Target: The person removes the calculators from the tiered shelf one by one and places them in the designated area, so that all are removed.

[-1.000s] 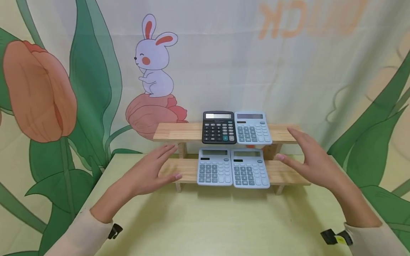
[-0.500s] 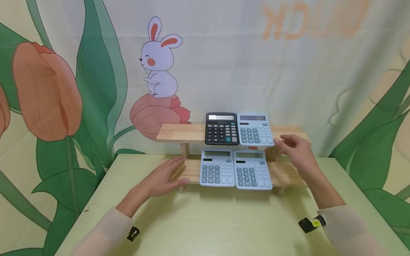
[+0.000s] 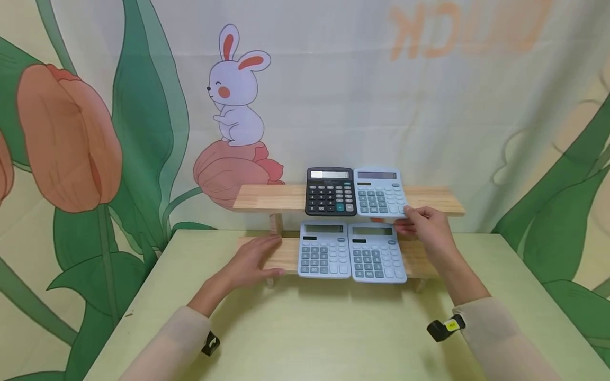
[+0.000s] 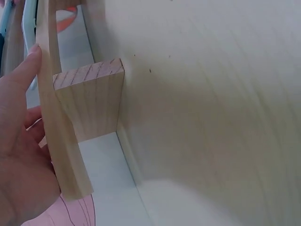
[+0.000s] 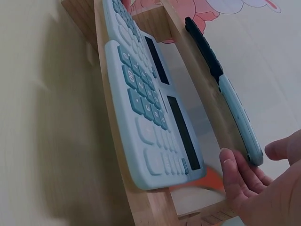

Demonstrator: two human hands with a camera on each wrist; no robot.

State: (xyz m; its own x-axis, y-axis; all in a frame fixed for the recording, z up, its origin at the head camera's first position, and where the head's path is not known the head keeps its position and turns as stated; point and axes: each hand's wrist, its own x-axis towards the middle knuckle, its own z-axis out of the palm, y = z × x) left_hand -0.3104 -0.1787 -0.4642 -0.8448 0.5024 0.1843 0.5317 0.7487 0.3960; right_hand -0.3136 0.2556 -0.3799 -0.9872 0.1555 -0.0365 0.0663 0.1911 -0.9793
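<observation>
A two-tier wooden shelf (image 3: 440,200) bears several desk calculators. On its upper tier a black calculator (image 3: 330,191) leans beside a light blue calculator (image 3: 379,192). My right hand (image 3: 431,230) is at the light blue one's lower right corner, thumb in front and fingers underneath. The right wrist view shows a small gap between that thumb (image 5: 278,149) and the calculator's face. Two more light blue calculators, a left one (image 3: 324,250) and a right one (image 3: 376,253), stand on the lower tier. My left hand (image 3: 250,262) rests at that tier's left end, fingers extended.
The shelf stands on a pale yellow-green table (image 3: 324,328) against a curtain (image 3: 329,106) printed with a rabbit and tulips. A wooden leg (image 4: 91,99) supports the lower plank near my left hand. Both forearms wear black wrist straps.
My left hand has moved right onto the lower tier's end. My right hand has come in leftward from beside the shelf to the upper light blue calculator's corner, its fingers now below. The calculators look unmoved.
</observation>
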